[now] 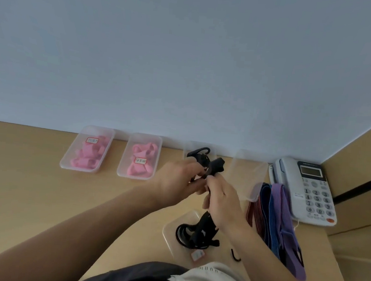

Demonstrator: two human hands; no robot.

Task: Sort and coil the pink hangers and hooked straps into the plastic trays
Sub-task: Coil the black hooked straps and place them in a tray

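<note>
Strap: we hold the black hooked strap (214, 167) above the desk (40, 195), left of the telephone (306, 189).
Left hand (176, 180): pinches one end.
Right hand (221, 201): fingers curl round the webbing.
Handling: light and limp, we judge; best taken by the stiff hooked end.

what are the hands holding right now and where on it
One black hooked strap: the left hand pinches the folded upper part, the right hand grips it just below.

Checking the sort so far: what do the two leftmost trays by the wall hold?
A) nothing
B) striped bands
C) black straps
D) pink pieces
D: the leftmost tray and the tray beside it each hold pink pieces.
</note>
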